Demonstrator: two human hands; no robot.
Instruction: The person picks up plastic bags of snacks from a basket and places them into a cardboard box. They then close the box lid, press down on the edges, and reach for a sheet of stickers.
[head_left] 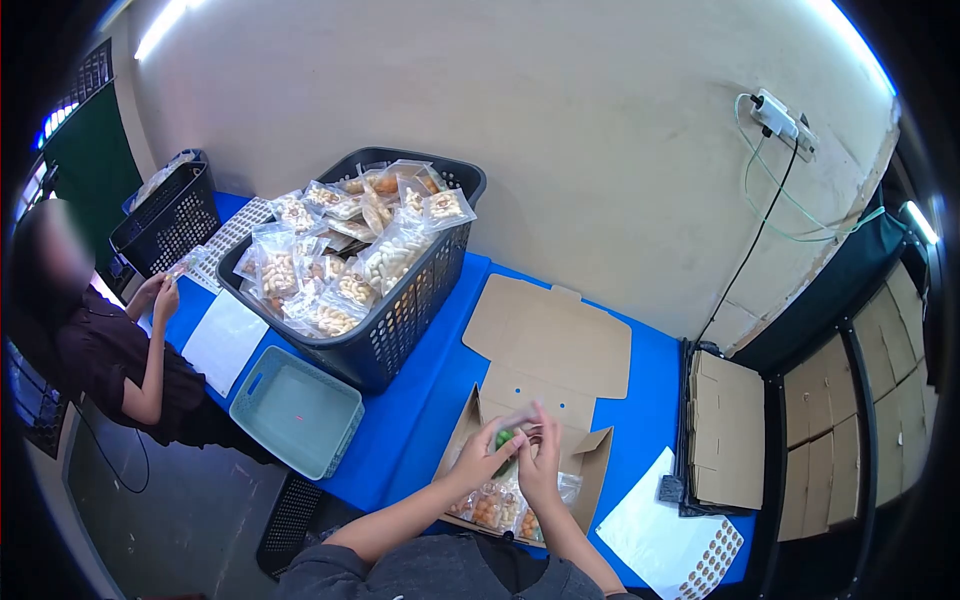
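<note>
My left hand and my right hand are close together above an open cardboard box. Between them is a small clear plastic packet with something green inside; my fingers close on it from both sides and partly hide it. Below my hands, several clear packets with orange and pale contents lie in the box. The box's lid is folded back flat on the blue table.
A large dark basket heaped with filled packets stands behind a grey-green tray. At right are stacked flat cartons and a sticker sheet. A co-worker at left holds a packet.
</note>
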